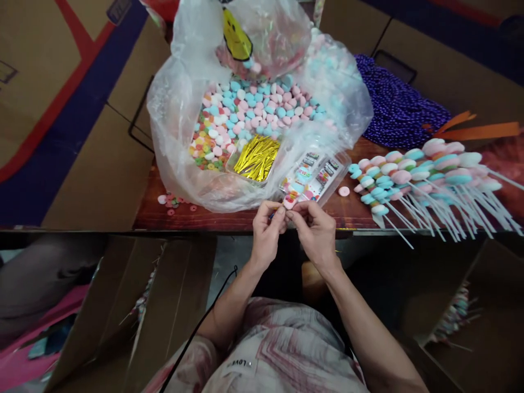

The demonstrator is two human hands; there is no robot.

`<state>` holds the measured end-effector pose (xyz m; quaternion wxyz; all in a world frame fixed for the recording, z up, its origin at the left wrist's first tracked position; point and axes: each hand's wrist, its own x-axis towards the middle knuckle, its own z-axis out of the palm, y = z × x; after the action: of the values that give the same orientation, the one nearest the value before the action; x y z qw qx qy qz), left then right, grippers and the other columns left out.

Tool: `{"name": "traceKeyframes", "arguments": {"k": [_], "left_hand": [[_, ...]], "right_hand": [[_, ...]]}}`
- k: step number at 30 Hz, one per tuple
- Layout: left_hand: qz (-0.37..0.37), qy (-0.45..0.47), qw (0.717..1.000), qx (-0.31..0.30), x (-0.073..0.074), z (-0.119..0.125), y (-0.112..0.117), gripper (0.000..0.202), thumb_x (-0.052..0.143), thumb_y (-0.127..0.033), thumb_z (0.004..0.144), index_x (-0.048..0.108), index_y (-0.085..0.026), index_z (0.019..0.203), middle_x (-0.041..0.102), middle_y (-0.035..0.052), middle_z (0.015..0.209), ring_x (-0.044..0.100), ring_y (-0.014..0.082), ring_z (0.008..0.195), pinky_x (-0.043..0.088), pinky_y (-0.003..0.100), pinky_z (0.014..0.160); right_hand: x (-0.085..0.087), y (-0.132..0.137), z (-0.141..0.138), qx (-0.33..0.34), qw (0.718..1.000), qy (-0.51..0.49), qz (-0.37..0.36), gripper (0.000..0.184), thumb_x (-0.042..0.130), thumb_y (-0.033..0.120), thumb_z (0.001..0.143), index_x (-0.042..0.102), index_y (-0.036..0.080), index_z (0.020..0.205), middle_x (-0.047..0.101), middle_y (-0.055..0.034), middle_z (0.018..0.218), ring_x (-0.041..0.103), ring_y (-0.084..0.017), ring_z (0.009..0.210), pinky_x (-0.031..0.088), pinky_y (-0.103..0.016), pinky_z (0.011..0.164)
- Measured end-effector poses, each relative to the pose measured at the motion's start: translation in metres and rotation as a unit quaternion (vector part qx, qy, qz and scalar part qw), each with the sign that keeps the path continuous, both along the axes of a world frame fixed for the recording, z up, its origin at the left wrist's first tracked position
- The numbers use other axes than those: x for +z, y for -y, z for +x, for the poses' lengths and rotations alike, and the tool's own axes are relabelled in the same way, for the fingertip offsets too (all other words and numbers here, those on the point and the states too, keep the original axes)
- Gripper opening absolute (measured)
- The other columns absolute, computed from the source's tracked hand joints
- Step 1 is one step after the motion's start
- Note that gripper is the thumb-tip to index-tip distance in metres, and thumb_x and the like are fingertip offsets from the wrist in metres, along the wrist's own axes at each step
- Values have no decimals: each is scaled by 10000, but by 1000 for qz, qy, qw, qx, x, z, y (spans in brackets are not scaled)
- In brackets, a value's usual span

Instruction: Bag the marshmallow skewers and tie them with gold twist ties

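Note:
My left hand point(268, 226) and my right hand point(316, 229) meet at the table's front edge, fingers closed in a pinch. Between their fingertips is a small pink candy point(290, 202) with red and yellow on it; the fingers hide part of it. Something small and dark blue shows by my left fingers. Just beyond the hands lie printed labels point(305, 174) under clear plastic. A tray of gold twist ties point(257, 158) sits behind my left hand. Past it, a large clear bag point(172, 147) lies open, full of pink, blue and white candies point(257, 109).
Candy skewers on white sticks point(426, 174) are piled at right, beside a blurred red shape. One loose pink candy point(344, 191) lies nearer. Purple cord point(397, 103) is heaped behind. Small candy rings point(176, 203) lie at left. Cardboard boxes point(118, 164) flank the table; open boxes stand below.

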<state>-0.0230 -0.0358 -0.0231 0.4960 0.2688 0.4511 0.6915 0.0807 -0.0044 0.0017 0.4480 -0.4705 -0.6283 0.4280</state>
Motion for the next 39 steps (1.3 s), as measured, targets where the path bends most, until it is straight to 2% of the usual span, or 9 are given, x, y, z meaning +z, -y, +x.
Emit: {"name": "traceKeyframes", "arguments": {"k": [5, 13, 20, 23, 25, 29, 33, 36, 39], "left_hand": [[-11, 70, 997, -14, 7, 14, -6, 327, 798, -419, 783, 576, -191, 860, 569, -46, 656, 381, 33, 479, 294, 173, 462], [-61, 124, 986, -97, 17, 29, -4, 342, 808, -412, 767, 579, -167, 832, 546, -44, 630, 319, 12, 460, 233, 148, 444], [-168, 301, 864, -367, 23, 21, 2, 432, 877, -389, 673, 547, -170, 845, 359, -109, 530, 133, 8, 413, 66, 141, 380], [-164, 292, 848, -412, 22, 27, 5, 418, 840, -422, 722, 533, -185, 878, 367, -110, 525, 113, 18, 411, 73, 153, 379], [-157, 243, 876, -386, 22, 34, 9, 391, 795, -445, 774, 516, -200, 899, 422, -101, 527, 137, 25, 407, 99, 159, 389], [-98, 37, 968, -227, 19, 46, 17, 267, 700, -442, 870, 593, -201, 919, 540, -48, 591, 378, 64, 485, 278, 181, 469], [-62, -92, 982, -155, 15, 49, 22, 213, 727, -374, 850, 744, -177, 929, 632, 20, 751, 547, 106, 703, 392, 205, 612], [-110, 2, 978, -175, 14, 48, 17, 225, 808, -336, 766, 747, -169, 904, 571, -18, 641, 465, 76, 570, 344, 195, 525], [-192, 186, 939, -215, 17, 48, 8, 294, 886, -291, 662, 677, -149, 812, 480, -70, 576, 330, 25, 465, 263, 156, 441]], "right_hand": [[-7, 6, 26, -22, 996, -47, -75, 144, 661, 306, 844, 637, 185, 771, 592, 39, 654, 462, -90, 539, 408, -231, 536], [-11, 10, 42, 16, 995, -58, -78, 202, 595, 356, 913, 543, 202, 793, 542, 26, 720, 454, -102, 606, 410, -230, 563], [-10, 20, 75, 92, 990, -66, -80, 168, 605, 376, 920, 623, 211, 942, 628, -36, 917, 583, -168, 791, 512, -298, 708], [-9, 22, 87, 101, 993, -35, -48, 188, 597, 369, 930, 652, 212, 1018, 660, -31, 901, 607, -173, 777, 521, -311, 719], [-10, 24, 90, 88, 996, -12, -27, 186, 579, 351, 939, 650, 212, 1039, 662, -31, 893, 617, -178, 789, 524, -315, 726], [-16, 28, 84, 32, 999, 29, -2, 131, 537, 309, 951, 618, 213, 990, 637, -31, 870, 597, -175, 776, 514, -315, 716], [-15, 29, 81, 5, 1000, 26, -14, 103, 540, 274, 945, 599, 215, 1005, 629, -14, 888, 581, -156, 794, 501, -301, 748], [-13, 31, 83, 26, 996, -22, -80, 83, 564, 291, 942, 582, 212, 924, 581, 26, 765, 532, -114, 647, 458, -237, 594], [-12, 37, 87, -5, 998, -17, -65, 123, 552, 296, 962, 581, 216, 873, 557, 41, 687, 471, -93, 519, 396, -220, 478]]}}
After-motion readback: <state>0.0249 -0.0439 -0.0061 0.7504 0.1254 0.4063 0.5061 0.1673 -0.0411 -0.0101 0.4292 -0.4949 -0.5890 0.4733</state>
